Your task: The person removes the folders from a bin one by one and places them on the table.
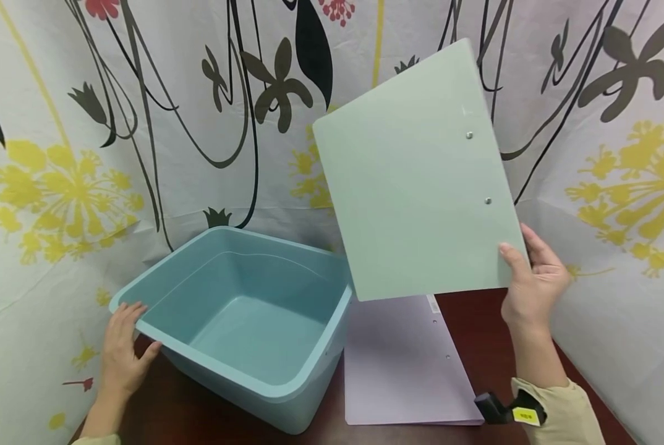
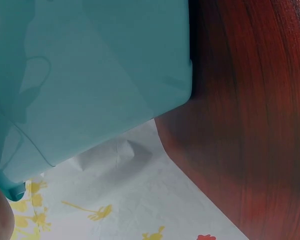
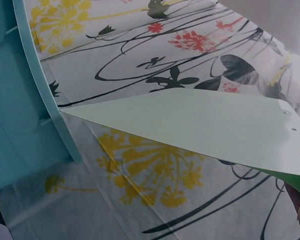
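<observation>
My right hand (image 1: 535, 287) pinches a pale green folder (image 1: 415, 185) by its lower right corner, thumb on the near face. The folder is raised and tilted, with two metal rivets near its right edge. In the right wrist view the folder (image 3: 205, 125) slants across, with fingers at the right edge. My left hand (image 1: 123, 352) rests on the left rim of a blue plastic tub (image 1: 276, 389), its fingers over the edge. Inside, the tub's bottom shows bare. A lilac folder (image 1: 404, 377) lies on the table right of the tub, partly behind the green folder.
The dark red-brown wooden table (image 1: 476, 327) carries the tub and lilac folder. Behind and at both sides hangs a white cloth (image 1: 182, 142) with yellow, grey and red flower prints. A black strap device (image 1: 510, 411) sits on the right wrist.
</observation>
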The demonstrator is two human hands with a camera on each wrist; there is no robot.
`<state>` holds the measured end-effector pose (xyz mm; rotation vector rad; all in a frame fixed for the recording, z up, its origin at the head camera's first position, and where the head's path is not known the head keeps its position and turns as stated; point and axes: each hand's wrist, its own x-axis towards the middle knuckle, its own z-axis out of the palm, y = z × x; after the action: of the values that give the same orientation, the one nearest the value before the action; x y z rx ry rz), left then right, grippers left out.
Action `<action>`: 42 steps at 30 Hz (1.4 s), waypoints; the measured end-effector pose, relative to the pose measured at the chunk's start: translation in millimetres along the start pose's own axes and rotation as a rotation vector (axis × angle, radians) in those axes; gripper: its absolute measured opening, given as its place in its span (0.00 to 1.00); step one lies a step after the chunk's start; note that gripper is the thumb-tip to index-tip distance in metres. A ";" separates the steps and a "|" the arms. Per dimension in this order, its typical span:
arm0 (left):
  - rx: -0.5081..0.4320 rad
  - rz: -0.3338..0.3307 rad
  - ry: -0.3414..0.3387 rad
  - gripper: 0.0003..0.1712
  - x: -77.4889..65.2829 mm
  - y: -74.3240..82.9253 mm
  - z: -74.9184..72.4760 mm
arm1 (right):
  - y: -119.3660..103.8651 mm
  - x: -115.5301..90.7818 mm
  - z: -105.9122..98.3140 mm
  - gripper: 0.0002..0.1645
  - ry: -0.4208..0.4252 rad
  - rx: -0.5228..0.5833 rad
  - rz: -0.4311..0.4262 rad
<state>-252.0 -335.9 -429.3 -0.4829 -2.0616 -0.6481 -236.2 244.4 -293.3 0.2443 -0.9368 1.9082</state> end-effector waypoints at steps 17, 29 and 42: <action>0.034 -0.060 -0.030 0.50 -0.4 4.3 -1.6 | -22.5 7.6 -62.3 0.23 0.092 -0.050 -0.002; 0.029 -0.071 -0.038 0.50 -2.1 3.7 -2.0 | -30.7 3.2 -102.5 0.25 0.199 -0.276 0.104; 0.023 -0.053 -0.021 0.50 -0.8 4.6 -1.5 | -34.0 -5.8 -145.8 0.25 0.302 -0.515 0.236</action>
<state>-248.1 -333.3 -428.1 -0.4240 -2.1054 -0.6522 -174.1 350.4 -379.1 -0.4633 -1.2443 1.7716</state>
